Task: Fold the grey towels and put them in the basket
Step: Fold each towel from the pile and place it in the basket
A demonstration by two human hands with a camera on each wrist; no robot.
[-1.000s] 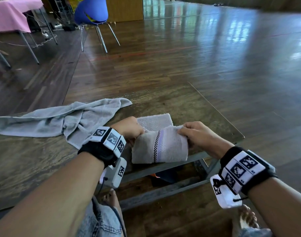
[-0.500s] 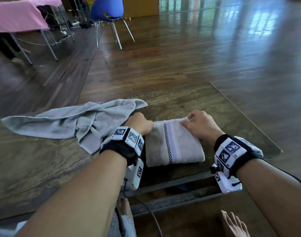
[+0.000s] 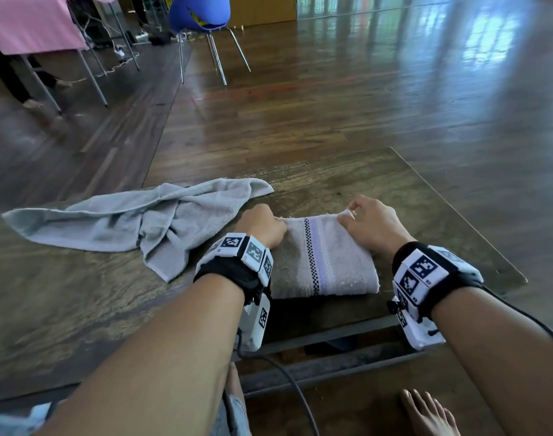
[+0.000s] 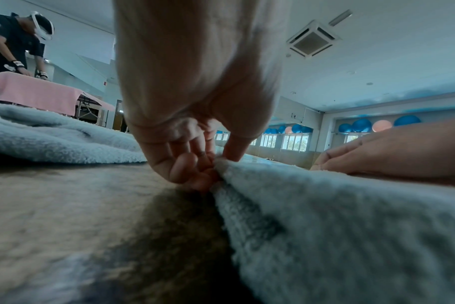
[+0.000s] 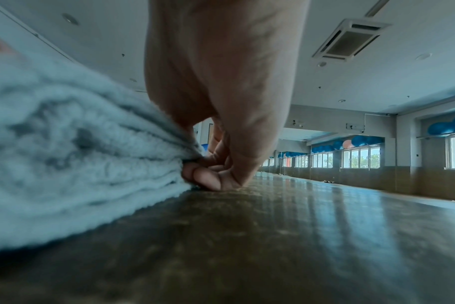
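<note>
A folded grey towel [image 3: 324, 261] with a checked and lilac stripe lies flat near the table's front edge. My left hand [image 3: 264, 226] pinches its far left corner; the left wrist view shows the fingers [image 4: 195, 170] curled onto the towel's edge [image 4: 325, 216]. My right hand [image 3: 368, 223] pinches the far right corner, thumb and fingers [image 5: 208, 176] closed on the stacked layers [image 5: 78, 156]. A second grey towel [image 3: 137, 225] lies crumpled and unfolded to the left. No basket is in view.
The dark wooden table [image 3: 410, 196] ends just right of the folded towel. Beyond it are wood floor, a blue chair [image 3: 203, 17] and a pink-covered table [image 3: 30, 23], where another person [image 4: 11, 47] is bent over. My bare foot [image 3: 426, 413] is below the table edge.
The folded half of the towel, held up off the front edge a second ago, has been laid over away from me. It lies flat now, with both hands at its far corners.
</note>
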